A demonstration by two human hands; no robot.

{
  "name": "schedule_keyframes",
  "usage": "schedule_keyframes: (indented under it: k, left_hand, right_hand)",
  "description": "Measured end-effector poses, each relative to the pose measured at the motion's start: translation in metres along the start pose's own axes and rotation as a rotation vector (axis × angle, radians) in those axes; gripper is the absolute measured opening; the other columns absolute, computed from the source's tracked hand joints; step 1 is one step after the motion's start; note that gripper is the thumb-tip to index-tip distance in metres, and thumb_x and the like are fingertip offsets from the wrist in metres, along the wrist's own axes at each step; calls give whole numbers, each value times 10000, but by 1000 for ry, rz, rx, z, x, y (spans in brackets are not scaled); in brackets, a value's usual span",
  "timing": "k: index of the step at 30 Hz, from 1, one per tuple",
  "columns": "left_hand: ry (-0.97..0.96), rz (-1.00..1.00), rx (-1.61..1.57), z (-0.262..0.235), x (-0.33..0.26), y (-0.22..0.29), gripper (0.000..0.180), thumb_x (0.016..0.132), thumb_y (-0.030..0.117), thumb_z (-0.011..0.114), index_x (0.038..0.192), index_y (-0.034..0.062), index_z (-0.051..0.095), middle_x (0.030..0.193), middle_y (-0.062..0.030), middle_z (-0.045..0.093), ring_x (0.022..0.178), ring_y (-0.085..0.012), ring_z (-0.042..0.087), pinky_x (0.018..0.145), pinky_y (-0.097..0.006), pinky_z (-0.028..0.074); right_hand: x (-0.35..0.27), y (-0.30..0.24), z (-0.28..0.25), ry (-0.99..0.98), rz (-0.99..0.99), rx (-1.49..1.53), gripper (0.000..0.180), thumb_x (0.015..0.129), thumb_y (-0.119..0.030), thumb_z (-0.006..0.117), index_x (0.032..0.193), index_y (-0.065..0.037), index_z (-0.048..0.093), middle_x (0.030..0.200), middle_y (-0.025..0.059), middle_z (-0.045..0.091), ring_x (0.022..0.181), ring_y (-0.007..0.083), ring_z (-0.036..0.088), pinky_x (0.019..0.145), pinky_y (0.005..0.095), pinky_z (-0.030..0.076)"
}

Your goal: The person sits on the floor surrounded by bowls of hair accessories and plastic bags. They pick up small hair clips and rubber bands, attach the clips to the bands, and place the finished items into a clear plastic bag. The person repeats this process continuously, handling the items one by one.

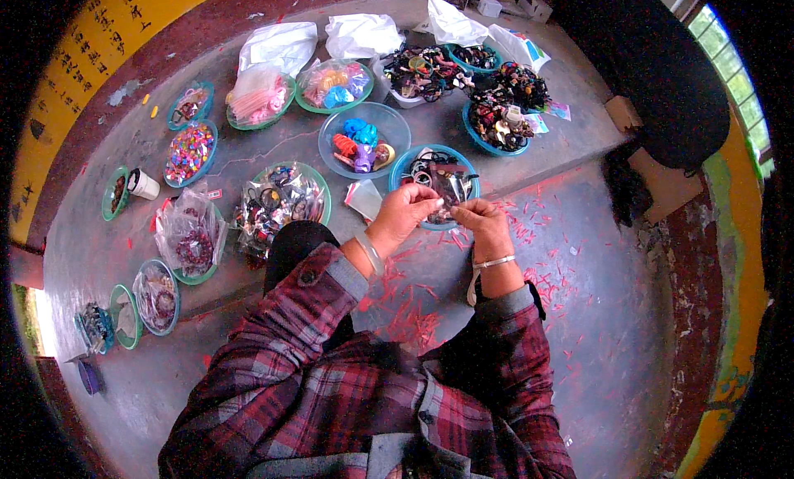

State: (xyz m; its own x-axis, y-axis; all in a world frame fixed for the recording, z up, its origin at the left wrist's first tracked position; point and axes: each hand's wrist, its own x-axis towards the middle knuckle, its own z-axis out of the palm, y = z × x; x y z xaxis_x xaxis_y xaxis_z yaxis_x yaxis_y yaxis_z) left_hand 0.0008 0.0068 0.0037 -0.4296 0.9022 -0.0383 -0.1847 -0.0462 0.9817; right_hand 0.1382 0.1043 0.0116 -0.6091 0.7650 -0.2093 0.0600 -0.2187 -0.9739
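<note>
In front of me, my left hand [401,216] and my right hand [488,231] are close together with their fingers closed. Pinched between their fingertips is a small clear plastic bag [454,184] with something dark inside, too small to name. Right behind and under the bag stands a blue basin [397,166] of black and pale loops that look like hair ties. Left of it lies a flat white-and-clear packet [364,200], beside my left wrist. A pale bangle [371,254] circles the left wrist and a light band [495,262] the right.
Around me stand a clear bowl of colourful bundles [397,123], a green basin of mixed trinkets [324,200] and a basin of bright beads [190,152]. Dark accessories [422,72] are heaped at the back. Red paper scraps [413,314] litter the ground below the raised ledge.
</note>
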Motion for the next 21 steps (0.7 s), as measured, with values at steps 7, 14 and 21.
schedule_keyframes:
  k: [7,14,21]
  left_hand:
    - [16,48,133,1,2,-5,195,792,239,607,829,49,582,750,3,578,619,-49,500,535,-185,398]
    - [-113,48,26,15,-2,-14,267,837,290,552,925,39,575,761,19,559,662,-43,497,552,-183,407]
    - [-162,15,-15,9,1,-28,244,873,246,495,949,22,554,809,20,556,707,-47,502,608,-182,413]
  right_hand:
    - [0,0,4,165,-247,-320,147,692,-102,691,639,-33,572,611,11,580,529,84,508,474,232,395]
    - [-9,-7,17,315,-519,-925,172,608,-93,680,619,-41,516,600,116,546,554,282,540,493,358,418]
    - [-11,-8,26,242,-702,-1078,170,607,-112,662,645,-59,505,647,111,538,651,316,534,563,421,416]
